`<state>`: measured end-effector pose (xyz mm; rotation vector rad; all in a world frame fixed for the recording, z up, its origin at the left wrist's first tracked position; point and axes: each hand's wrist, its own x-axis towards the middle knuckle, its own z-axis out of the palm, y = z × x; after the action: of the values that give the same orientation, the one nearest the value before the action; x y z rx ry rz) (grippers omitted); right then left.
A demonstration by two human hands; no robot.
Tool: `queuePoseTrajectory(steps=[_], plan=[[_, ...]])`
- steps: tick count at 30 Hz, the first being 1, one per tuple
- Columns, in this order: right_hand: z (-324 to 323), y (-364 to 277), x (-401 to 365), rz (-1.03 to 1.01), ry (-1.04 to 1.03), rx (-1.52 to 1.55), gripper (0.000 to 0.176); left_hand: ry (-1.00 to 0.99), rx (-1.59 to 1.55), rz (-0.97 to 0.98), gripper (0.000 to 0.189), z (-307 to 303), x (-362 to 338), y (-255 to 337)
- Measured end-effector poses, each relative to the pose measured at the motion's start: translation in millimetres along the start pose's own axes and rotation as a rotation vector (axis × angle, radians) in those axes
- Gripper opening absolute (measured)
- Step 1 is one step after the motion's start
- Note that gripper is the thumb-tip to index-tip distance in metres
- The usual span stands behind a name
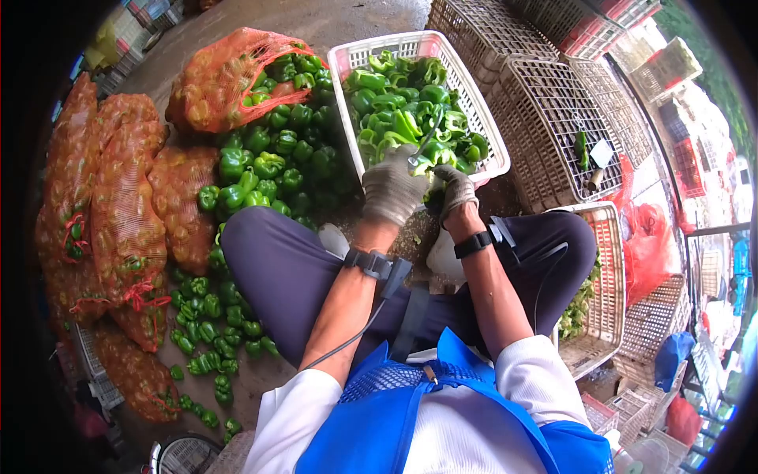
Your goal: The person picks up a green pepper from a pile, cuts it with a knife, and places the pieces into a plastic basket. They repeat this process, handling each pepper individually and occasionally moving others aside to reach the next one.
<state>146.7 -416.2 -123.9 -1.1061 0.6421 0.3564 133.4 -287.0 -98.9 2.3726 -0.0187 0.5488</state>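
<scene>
My left hand (pixel 392 186), in a grey knit glove, is closed at the near edge of a white plastic crate (pixel 345 95). Beside it my right hand (pixel 457 190), also gloved, has its fingers curled around a green bell pepper (pixel 433 196), partly hidden between both hands. A thin, dark curved piece (pixel 433 130) rises from my left fingers; what it is I cannot tell. Cut and opened green peppers (pixel 388 104) fill the crate just beyond my hands.
Whole green peppers (pixel 268 166) are heaped on the floor to the left, by an open red mesh sack (pixel 213 83). Full mesh sacks (pixel 126 197) stand farther left. Stacked crates (pixel 545 118) rise at right, with a small-bladed tool (pixel 601 158) on top. Another crate (pixel 612 276) holds green scraps (pixel 580 304).
</scene>
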Motion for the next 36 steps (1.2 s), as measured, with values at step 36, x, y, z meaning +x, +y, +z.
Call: queuePoseTrajectory(steps=[36], plan=[[-12.5, 1.0, 15.7, -0.328, -0.333, 0.174, 0.069, 0.077, -1.111, -0.823, 0.02, 17.8, 14.6, -52.4]])
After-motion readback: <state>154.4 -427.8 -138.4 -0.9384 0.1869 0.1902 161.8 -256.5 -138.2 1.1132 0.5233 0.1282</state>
